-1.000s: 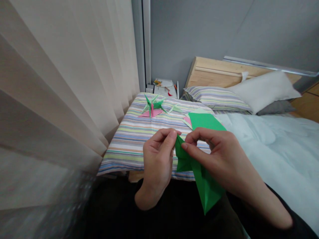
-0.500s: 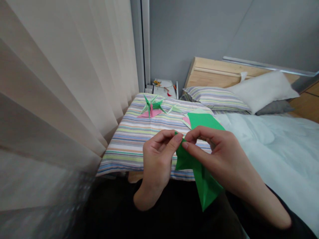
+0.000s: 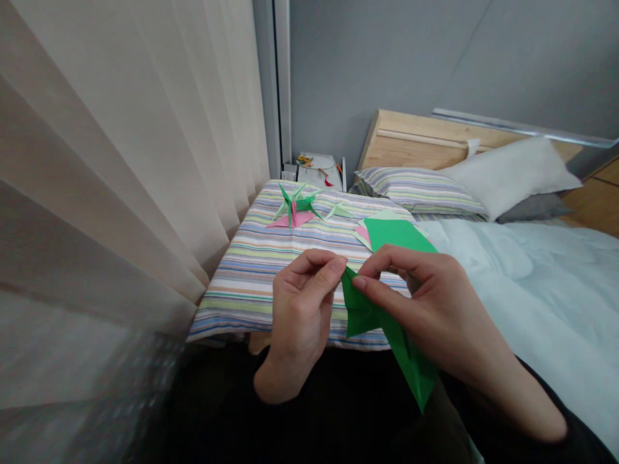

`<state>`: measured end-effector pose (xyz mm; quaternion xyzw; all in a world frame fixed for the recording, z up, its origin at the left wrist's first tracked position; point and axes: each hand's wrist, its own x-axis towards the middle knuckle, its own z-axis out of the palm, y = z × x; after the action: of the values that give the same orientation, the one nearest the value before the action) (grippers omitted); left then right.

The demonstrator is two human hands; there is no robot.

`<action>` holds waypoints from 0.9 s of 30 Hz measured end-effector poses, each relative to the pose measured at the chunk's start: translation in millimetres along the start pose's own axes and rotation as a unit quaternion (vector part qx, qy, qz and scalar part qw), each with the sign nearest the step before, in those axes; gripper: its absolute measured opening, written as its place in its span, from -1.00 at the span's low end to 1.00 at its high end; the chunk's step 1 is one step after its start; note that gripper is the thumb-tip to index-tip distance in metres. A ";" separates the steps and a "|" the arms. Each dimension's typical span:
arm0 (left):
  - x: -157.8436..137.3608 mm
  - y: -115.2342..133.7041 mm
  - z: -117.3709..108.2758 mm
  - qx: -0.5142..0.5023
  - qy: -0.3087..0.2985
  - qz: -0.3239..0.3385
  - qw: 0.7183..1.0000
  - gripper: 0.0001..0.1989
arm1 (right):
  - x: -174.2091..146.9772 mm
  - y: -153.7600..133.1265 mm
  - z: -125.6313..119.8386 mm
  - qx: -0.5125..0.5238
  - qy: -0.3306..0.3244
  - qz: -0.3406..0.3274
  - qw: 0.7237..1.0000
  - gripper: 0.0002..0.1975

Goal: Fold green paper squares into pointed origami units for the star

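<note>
A partly folded sheet of green origami paper [image 3: 365, 312] hangs between my hands, with creased flaps and a long point trailing down to the right. The thumb and index finger of my left hand [image 3: 307, 316] pinch its upper left tip. Close beside, my right hand [image 3: 425, 296] grips the upper edge between thumb and forefinger; its palm side and the paper behind it are partly hidden. Beyond my hands, a stack of green, pink and pale paper [image 3: 399, 234] lies on the striped cloth [image 3: 256, 270].
Folded green and pink paper cranes [image 3: 294, 209] sit at the far side of the cloth, near a pale green folded piece [image 3: 340, 211]. A pleated curtain [image 3: 145, 161] hangs at the left. Pillows [image 3: 420, 190] and a pale blue quilt [image 3: 546, 277] are on the right.
My left hand has shifted slightly left and its fingertips cover the paper's tip. The green paper has turned a little, its lower point swinging right. My right hand is nearly still.
</note>
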<state>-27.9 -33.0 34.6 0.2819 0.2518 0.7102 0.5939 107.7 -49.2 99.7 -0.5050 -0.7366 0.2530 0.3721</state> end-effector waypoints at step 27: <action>-0.1 -6.9 -9.8 0.130 -0.050 0.051 0.989 -0.97 | 0.2 11.4 -1.9 0.011 0.012 0.024 1.000 -0.86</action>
<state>-30.0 -32.1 22.8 0.4046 0.2977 0.6853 0.5273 115.5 -44.9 92.3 -0.5213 -0.7172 0.2638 0.3797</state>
